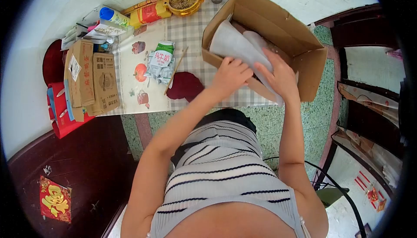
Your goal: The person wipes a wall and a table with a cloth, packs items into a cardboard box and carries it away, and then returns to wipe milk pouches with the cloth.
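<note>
A sheet of thin white packing foam (234,42) lies loosely curled in an open cardboard box (278,13), and one end hangs out over the near wall. My right hand (279,76) grips the sheet with the thumb apart from the fingers, above the box's near side. Curled fingers of my left hand (232,76) pinch the sheet's near edge, just over the box's front wall. Folds of the foam hide the fingertips in part and much of the box's floor.
On the table (186,32) are a pile of milk packets (161,60), a dark red cloth (186,86), a thin stick (176,71) and a golden bowl of grains (184,0). Smaller cartons (104,82) stand at the left end. A wall runs behind.
</note>
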### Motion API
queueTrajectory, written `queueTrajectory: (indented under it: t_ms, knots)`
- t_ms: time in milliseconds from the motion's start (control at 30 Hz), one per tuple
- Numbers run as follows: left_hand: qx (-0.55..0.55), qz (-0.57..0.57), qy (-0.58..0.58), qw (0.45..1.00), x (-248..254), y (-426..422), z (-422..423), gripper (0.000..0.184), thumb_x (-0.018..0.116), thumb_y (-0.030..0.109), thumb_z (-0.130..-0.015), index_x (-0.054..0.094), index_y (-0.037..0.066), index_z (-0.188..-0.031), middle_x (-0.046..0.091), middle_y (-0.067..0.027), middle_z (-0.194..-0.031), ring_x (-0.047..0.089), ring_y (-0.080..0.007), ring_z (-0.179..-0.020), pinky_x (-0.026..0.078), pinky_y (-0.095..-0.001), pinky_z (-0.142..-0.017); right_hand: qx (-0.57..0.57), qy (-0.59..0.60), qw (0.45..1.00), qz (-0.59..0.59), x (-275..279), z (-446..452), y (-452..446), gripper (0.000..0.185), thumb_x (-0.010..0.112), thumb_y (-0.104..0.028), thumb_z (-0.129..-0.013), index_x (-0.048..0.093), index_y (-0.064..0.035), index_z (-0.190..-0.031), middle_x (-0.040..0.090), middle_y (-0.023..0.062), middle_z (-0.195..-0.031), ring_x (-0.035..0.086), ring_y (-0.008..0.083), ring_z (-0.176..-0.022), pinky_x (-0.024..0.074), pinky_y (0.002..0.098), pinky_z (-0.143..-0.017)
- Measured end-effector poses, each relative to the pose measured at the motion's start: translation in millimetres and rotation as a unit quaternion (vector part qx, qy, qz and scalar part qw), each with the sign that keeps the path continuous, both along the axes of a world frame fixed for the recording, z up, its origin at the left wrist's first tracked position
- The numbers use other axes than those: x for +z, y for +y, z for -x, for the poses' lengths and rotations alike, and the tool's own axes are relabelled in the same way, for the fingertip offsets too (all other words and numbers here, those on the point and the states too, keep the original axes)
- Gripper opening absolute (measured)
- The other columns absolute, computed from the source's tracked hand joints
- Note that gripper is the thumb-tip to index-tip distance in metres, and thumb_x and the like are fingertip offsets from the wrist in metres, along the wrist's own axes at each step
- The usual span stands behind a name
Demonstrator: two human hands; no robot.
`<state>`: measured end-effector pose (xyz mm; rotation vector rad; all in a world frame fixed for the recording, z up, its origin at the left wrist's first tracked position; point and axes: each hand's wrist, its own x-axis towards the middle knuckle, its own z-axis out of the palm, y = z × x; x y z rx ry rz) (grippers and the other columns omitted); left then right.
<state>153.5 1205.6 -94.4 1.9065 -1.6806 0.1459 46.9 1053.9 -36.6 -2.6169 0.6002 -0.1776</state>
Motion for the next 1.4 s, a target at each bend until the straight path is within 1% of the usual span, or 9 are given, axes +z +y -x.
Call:
queueTrajectory:
  t_ms: [67,400,600,967,1033,1133,1167,1233,1400]
  knots:
    - [-0.013,-0.01,0.006,1.0,-1.9,-5.8,-14.4,0.04,0.077,0.025,-0.054,0.055,0.014,-0.085,0.054,0.0025,-0.083,0.051,-0.0171,-0.088,0.036,-0.0341,-0.08,-0.016,0.015,0.996,-0.081,4.0,-3.0,2.3,0.052,0.054,-0.046,-0.087,0.056,-0.0015,-0.114,0.057,0.02,-0.118,0.053,0.0378,-0.11,0.0427,0.0427,-0.091]
    - [-0.117,-0.064,-0.076,0.988,79.0,-46.6,-67.2,0.045,0.079,0.023,-0.054,0.057,0.014,-0.093,0.059,0.0028,-0.089,0.053,-0.0162,-0.092,0.036,-0.0328,-0.08,-0.023,-0.059,0.992,0.112,31.6,-18.1,-38.2,0.03,0.069,-0.017,-0.075,0.065,-0.0064,-0.104,0.059,0.0152,-0.103,0.06,0.0331,-0.094,0.0472,0.0407,-0.08]
    - [-0.108,-0.075,-0.087,0.988,108.0,-63.3,-78.8,0.048,0.079,0.02,-0.054,0.057,0.011,-0.096,0.062,-0.0002,-0.091,0.055,-0.019,-0.096,0.038,-0.034,-0.082,-0.034,-0.072,0.967,-0.243,65.8,-23.8,-44.1,0.039,0.065,-0.028,-0.08,0.063,-0.0022,-0.109,0.065,0.0207,-0.092,0.064,0.0347,-0.086,0.0487,0.0386,-0.076]
    - [0.098,0.065,0.098,0.988,79.4,-27.7,-75.3,0.047,0.075,0.018,-0.065,0.055,0.008,-0.106,0.056,-0.0099,-0.109,0.05,-0.0276,-0.105,0.039,-0.0399,-0.09,0.027,0.029,0.999,-0.018,28.3,-8.1,-18.7,0.04,0.075,-0.021,-0.068,0.061,-0.008,-0.103,0.065,0.017,-0.081,0.063,0.0346,-0.076,0.0488,0.0418,-0.067]
    - [0.287,0.144,0.347,0.881,61.1,-2.8,-61.5,0.054,0.074,0.022,-0.071,0.048,0.008,-0.116,0.051,-0.0139,-0.116,0.046,-0.0301,-0.112,0.038,-0.042,-0.094,0.017,0.031,0.999,0.002,20.7,-1.7,-13.4,0.038,0.075,-0.022,-0.068,0.061,-0.0089,-0.101,0.065,0.0155,-0.078,0.063,0.0344,-0.074,0.0487,0.0428,-0.066]
    - [0.306,0.077,0.764,0.563,64.7,20.8,-25.0,0.074,0.075,0.034,-0.075,0.036,0.004,-0.13,0.044,-0.0177,-0.124,0.037,-0.0356,-0.124,0.038,-0.051,-0.096,0.006,0.027,0.999,0.019,13.9,2.5,4.9,0.034,0.073,-0.016,-0.069,0.062,-0.0079,-0.1,0.064,0.0158,-0.079,0.061,0.0355,-0.076,0.0478,0.0406,-0.065]
    - [0.307,0.079,0.762,0.565,63.8,18.4,-22.0,0.074,0.075,0.034,-0.075,0.036,0.004,-0.13,0.044,-0.0177,-0.124,0.037,-0.0356,-0.124,0.038,-0.051,-0.096,0.031,0.013,0.999,0.028,10.7,2.8,12.7,0.034,0.073,-0.014,-0.068,0.062,-0.0084,-0.1,0.064,0.0143,-0.081,0.062,0.0337,-0.077,0.0481,0.04,-0.068]
    - [0.319,0.015,0.898,0.302,54.4,13.1,-15.3,0.072,0.071,0.033,-0.079,0.034,-0.001,-0.13,0.044,-0.0205,-0.122,0.038,-0.0396,-0.123,0.043,-0.0566,-0.091,0.059,-0.002,0.998,0.036,-2.7,4.2,25.6,0.035,0.073,-0.011,-0.067,0.063,-0.009,-0.1,0.065,0.0128,-0.083,0.063,0.032,-0.079,0.0484,0.0394,-0.07]
    - [0.264,0.096,0.905,0.32,0.8,17.3,-6.3,0.042,0.053,0.018,-0.09,0.037,-0.005,-0.121,0.044,-0.0249,-0.119,0.051,-0.0416,-0.108,0.052,-0.0537,-0.084,0.192,-0.105,0.975,0.037,-22.5,-1.9,42.4,0.032,0.069,-0.012,-0.07,0.062,-0.0084,-0.101,0.066,0.0071,-0.092,0.062,0.024,-0.091,0.0452,0.0374,-0.081]
